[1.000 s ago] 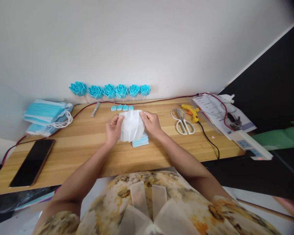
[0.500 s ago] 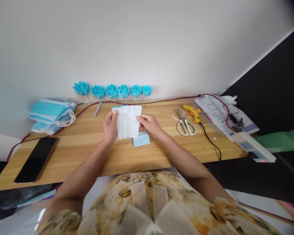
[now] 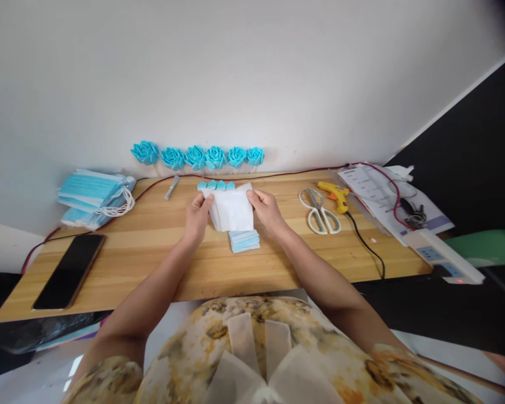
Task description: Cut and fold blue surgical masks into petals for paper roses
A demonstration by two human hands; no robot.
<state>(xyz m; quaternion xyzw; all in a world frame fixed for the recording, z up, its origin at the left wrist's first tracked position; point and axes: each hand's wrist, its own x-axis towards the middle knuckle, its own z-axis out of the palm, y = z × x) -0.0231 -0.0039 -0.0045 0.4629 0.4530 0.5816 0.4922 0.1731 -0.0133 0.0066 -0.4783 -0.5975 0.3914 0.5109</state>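
A white sheet of soft mask fabric (image 3: 233, 210) is stretched between my two hands above the table. My left hand (image 3: 198, 216) pinches its upper left corner, thumb on top. At the upper right corner, my right hand (image 3: 266, 209) grips it the same way. Just below the sheet lies a small stack of folded light-blue mask pieces (image 3: 244, 241), partly covered by it. Behind the sheet several small blue folded petals (image 3: 216, 185) sit in a row. Blue fabric roses (image 3: 194, 158) on thin stems lean along the wall.
White-handled scissors (image 3: 320, 212) and a yellow glue gun (image 3: 336, 196) lie to the right, near papers (image 3: 374, 193) with keys and a power strip (image 3: 444, 257). At left are a pile of blue face masks (image 3: 90, 193), a phone (image 3: 69, 272) and a small grey bundle (image 3: 172, 188).
The sheet has moved slightly right and tilted flatter, its right corner now held higher. More of the blue petals behind it shows. The view has shifted a little.
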